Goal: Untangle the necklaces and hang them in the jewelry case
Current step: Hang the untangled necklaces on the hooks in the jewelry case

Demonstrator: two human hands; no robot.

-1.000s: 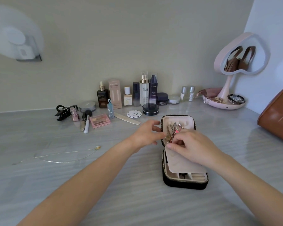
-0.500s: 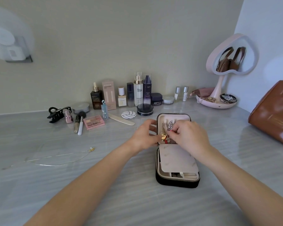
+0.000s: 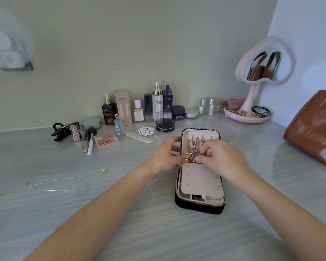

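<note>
Hands: left hand (image 3: 167, 155) and right hand (image 3: 222, 159) both work at the tangle (image 3: 194, 147), which hangs in the raised lid (image 3: 200, 133) of the open case (image 3: 198, 209), mid-table.

Left to right:
- Thin chain (image 3: 64, 182) lies flat toward the left edge of the table (image 3: 36, 219), well apart from the case. Unmoved over the last second; looks already freed, not yet hung.
- Left hand: a second ago its fingers only touched the lid's left edge. Thumb and fingers are now curled in at the gold charm (image 3: 187, 155), apparently pinching it, though the contact is too small to confirm.
- Tangle: silver and red strands bunched below the lid's hooks, not separated.
- Right hand: has risen off the case's insert toward the lid; fingertips pinch the strands just right of the charm.

Reading: two-handed picking has begun and the knot is unresolved. Most of the task remains.
</note>
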